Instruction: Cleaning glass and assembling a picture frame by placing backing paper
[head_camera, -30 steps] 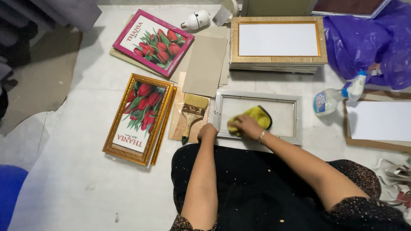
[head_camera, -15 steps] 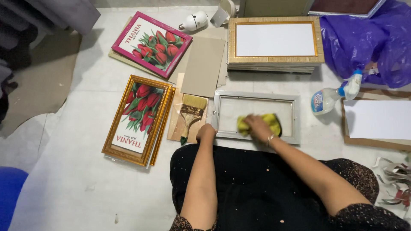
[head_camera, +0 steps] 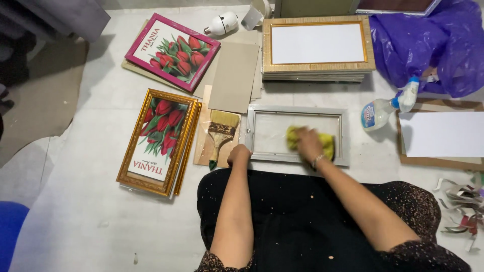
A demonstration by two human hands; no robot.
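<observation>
Fingers of your right hand lie flat and close together on the yellow cloth, pressing it down onto the glass of the silver frame; the hand is blurred, so you cannot tell each finger apart. Your left hand is curled at the frame's near left corner, fingers bent over its edge and gripping it.

That silver frame lies flat on the white floor, right in front of your knees, long side toward you. Your cloth sits over the right half of the glass, partly hidden under your hand.

Just left of the frame a paintbrush with pale bristles rests on a small wooden board. Farther left lies a gold-framed tulip print, and beyond it, toward the far left of the floor, a pink-framed tulip print. Between those and your frame a grey cardboard sheet lies flat.

Straight beyond your frame is a stack of gold frames with a white panel on top. To the right, near the frame's far right corner, a spray bottle lies on its side, and behind it a purple plastic bag.
</observation>
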